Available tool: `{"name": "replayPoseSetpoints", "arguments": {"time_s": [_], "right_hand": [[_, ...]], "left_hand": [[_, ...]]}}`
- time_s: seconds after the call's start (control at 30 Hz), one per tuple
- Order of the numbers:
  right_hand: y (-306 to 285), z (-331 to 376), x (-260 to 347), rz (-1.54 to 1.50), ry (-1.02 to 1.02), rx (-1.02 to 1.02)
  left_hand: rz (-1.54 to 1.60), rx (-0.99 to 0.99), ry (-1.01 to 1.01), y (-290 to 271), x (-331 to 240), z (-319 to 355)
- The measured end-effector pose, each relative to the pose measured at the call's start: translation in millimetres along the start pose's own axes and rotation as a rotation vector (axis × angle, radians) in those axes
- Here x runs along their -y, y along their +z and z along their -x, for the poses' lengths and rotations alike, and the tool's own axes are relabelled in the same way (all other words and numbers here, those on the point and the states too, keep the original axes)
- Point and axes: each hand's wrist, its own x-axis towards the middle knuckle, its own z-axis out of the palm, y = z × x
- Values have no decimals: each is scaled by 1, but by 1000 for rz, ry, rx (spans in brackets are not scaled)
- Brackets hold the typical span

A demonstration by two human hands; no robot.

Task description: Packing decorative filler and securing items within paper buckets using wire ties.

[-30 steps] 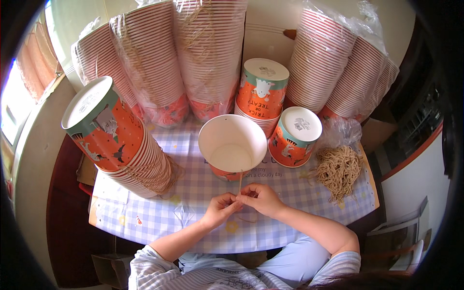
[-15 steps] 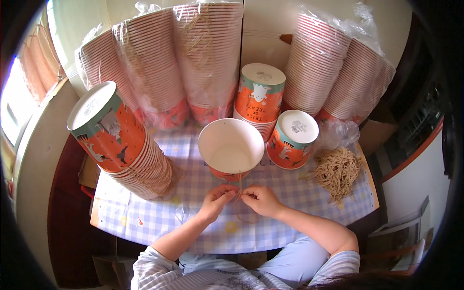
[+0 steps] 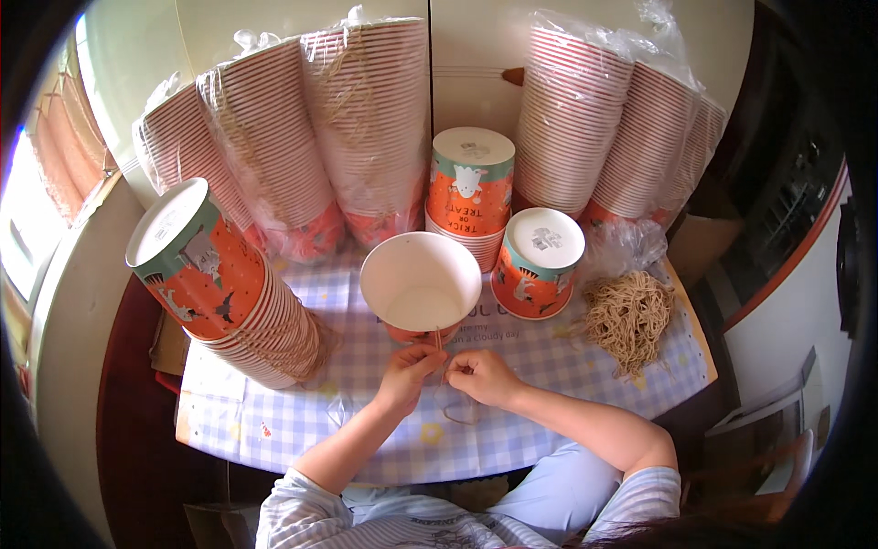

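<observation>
A paper bucket (image 3: 393,270) stands mouth up in front of me, white inside with an orange printed outside. A thin tan twine (image 3: 438,337) hangs from its near rim, doubled into two strands. My left hand (image 3: 409,375) pinches the strands just below the bucket. Close beside it, my right hand (image 3: 485,377) is closed with thumb and fingers together on the twine's lower part. A loose curve of twine dips below the hands over the checked cloth. The fingertips partly hide how the strands cross.
On the left leans an upside-down bucket stack (image 3: 219,274) with twine along it. Another upturned stack (image 3: 471,197) and a single upturned bucket (image 3: 535,274) stand behind the work. A twine heap (image 3: 631,320) lies right. Bagged bucket stacks (image 3: 366,119) line the back of the checked tablecloth (image 3: 302,430).
The view has shifted slightly. My left hand has moved up to the strands near the bucket, and my right hand sits a little apart from it, with a loop of twine now showing below.
</observation>
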Motion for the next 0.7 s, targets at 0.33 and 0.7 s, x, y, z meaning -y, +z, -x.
{"name": "replayPoseSetpoints", "arguments": {"time_s": [0.33, 0.7], "right_hand": [[3, 2, 10, -73, -25, -30], [3, -1, -6, -36, -8, -184]], "left_hand": [[-9, -18, -8, 0, -6, 2], [-268, 184, -24, -12, 5, 13]]}}
